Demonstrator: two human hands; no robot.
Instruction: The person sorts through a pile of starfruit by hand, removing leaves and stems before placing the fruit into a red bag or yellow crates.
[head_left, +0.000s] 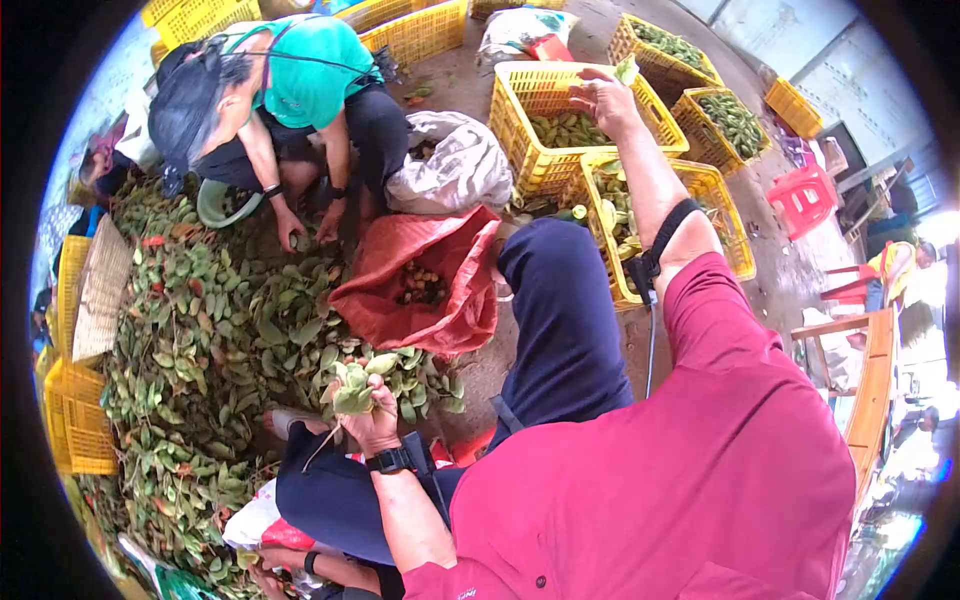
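Note:
My left hand is closed around a leafy sprig with broad green leaves and a thin stem pointing down. Beneath it spreads a big heap of cut leafy branches. Far to the right, my right hand is over a yellow crate part filled with green produce. Its fingers are apart, and a small pale green piece shows right at the back edge of the hand. Between my hands stands an open red sack with small brown round pieces inside.
A co-worker in a green shirt bends over the heap, hands among the leaves, beside a pale green basin and a white sack. Another yellow crate stands by my knee. Another person's hand shows at the bottom. A red stool is right.

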